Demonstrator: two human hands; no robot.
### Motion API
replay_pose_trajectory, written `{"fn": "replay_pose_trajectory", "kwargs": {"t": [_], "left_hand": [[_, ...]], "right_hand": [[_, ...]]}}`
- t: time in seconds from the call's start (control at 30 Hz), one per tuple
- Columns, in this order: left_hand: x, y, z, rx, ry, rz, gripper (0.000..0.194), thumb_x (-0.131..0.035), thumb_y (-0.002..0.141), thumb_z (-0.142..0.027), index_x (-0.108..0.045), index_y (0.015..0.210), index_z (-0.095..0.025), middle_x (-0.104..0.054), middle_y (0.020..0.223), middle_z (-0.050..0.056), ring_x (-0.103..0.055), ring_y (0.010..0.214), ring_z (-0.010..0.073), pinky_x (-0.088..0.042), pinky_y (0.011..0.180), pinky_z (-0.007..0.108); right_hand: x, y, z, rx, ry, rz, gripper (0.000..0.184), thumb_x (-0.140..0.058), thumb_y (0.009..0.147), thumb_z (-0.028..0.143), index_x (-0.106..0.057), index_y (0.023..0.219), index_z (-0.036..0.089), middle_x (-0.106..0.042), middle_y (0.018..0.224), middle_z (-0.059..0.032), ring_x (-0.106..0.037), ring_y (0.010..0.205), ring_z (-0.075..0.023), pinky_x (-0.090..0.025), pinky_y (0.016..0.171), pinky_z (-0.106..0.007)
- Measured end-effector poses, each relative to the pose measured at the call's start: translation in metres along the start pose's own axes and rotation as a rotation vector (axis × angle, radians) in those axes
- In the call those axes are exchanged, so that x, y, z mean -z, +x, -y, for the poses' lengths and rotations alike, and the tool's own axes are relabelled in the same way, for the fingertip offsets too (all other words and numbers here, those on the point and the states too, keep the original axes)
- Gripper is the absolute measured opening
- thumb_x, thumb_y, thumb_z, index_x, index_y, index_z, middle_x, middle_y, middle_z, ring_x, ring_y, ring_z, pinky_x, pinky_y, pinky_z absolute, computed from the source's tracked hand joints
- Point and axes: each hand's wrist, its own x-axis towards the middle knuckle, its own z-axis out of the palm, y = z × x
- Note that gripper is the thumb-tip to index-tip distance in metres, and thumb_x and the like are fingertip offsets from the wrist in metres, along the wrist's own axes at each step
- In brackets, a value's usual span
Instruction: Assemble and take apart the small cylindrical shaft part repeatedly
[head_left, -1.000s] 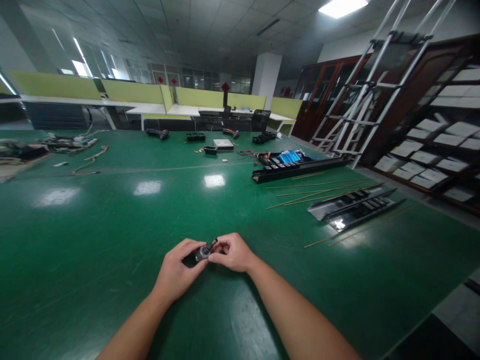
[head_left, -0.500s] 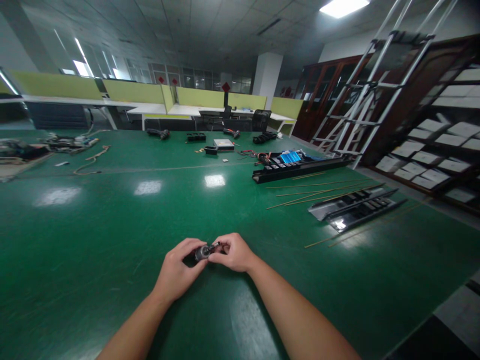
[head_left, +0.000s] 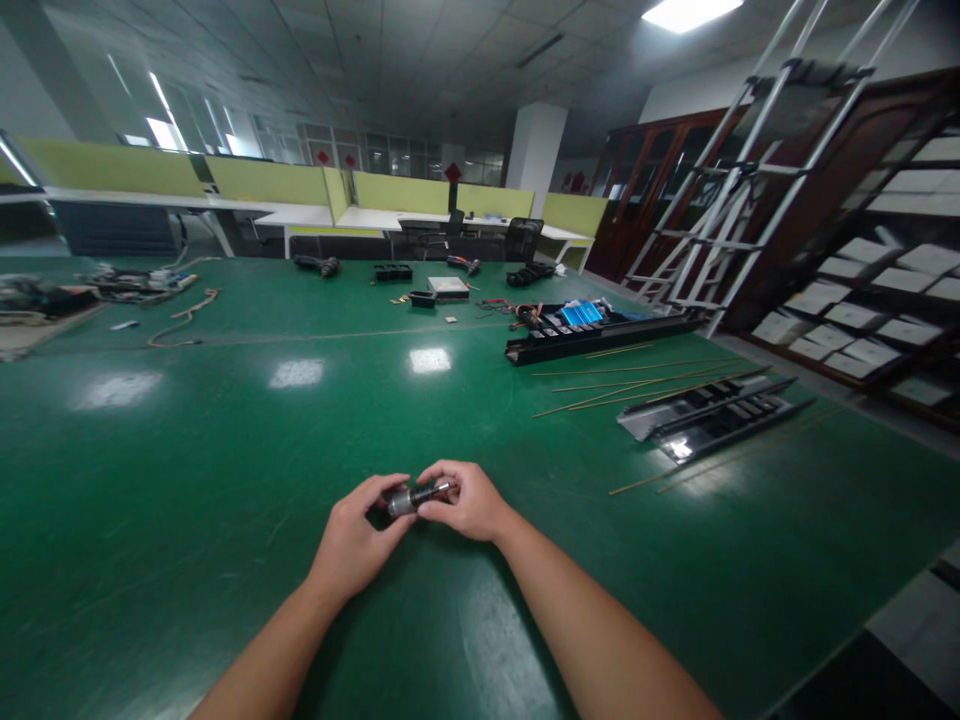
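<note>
My left hand clamped round metal cylinder, thumb on near side, fingers on far side. Dark slim shaft points from cylinder toward my right hand, curled about shaft's tip; cannot tell whether fingertips press it. Green table beneath both hands. To hold well, I judge: left grip firm, right fingers light, shaft straight, no sideways strain.

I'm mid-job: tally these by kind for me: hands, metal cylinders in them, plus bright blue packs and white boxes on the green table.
Hands: 2 (left hand, right hand)
Metal cylinder: 1
Bright blue pack: 1
White box: 1
Total: 5
</note>
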Motion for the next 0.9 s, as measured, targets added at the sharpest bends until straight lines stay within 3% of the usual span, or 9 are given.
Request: {"fn": "replay_pose_trajectory", "kwargs": {"t": [0.13,0.27,0.6,0.73,0.9], "left_hand": [[0.001,-0.001,-0.001,0.007,0.0,0.001,0.027,-0.069,0.08,-0.03,-0.063,0.106,-0.024,-0.065,0.101,0.002,-0.06,0.087,0.0178,-0.047,0.08,0.031],[0.001,0.0,-0.003,0.015,-0.009,0.027,0.025,-0.07,0.08,-0.03,-0.063,0.104,-0.025,-0.065,0.099,0.0,-0.059,0.087,0.0166,-0.046,0.079,0.029],[0.0,0.0,-0.003,0.031,-0.003,0.028,0.027,-0.068,0.082,-0.034,-0.063,0.107,-0.024,-0.067,0.101,0.002,-0.061,0.087,0.018,-0.048,0.078,0.03],[0.002,0.001,-0.007,-0.031,-0.017,0.033,0.025,-0.066,0.084,-0.033,-0.064,0.106,-0.023,-0.066,0.101,0.004,-0.061,0.09,0.0185,-0.048,0.08,0.03],[0.003,0.001,-0.011,-0.082,-0.028,0.022,0.025,-0.065,0.085,-0.032,-0.065,0.108,-0.023,-0.065,0.102,0.006,-0.061,0.094,0.0194,-0.049,0.085,0.031]], "right_hand": [[0.001,-0.001,0.001,0.001,-0.011,-0.022,0.039,-0.071,0.07,0.02,-0.059,0.106,0.016,-0.061,0.073,0.0014,-0.038,0.048,-0.0053,-0.028,0.046,-0.018],[0.0,-0.001,0.003,0.057,-0.019,-0.006,0.038,-0.066,0.068,0.013,-0.059,0.106,0.016,-0.064,0.088,-0.0012,-0.038,0.05,-0.0047,-0.029,0.048,-0.018],[0.002,-0.001,-0.001,0.035,-0.115,-0.042,0.027,-0.071,0.068,0.024,-0.068,0.094,0.016,-0.04,0.053,0.007,-0.025,0.045,-0.0064,-0.018,0.044,-0.021],[0.003,0.0,-0.003,0.039,-0.071,-0.042,0.023,-0.072,0.069,0.026,-0.07,0.089,0.014,-0.048,0.055,0.0045,-0.029,0.045,-0.0063,-0.021,0.044,-0.021],[0.001,0.001,-0.005,0.03,-0.002,-0.037,0.022,-0.071,0.069,0.024,-0.071,0.088,0.012,-0.065,0.071,-0.0022,-0.048,0.053,-0.0089,-0.036,0.051,-0.021]]}}
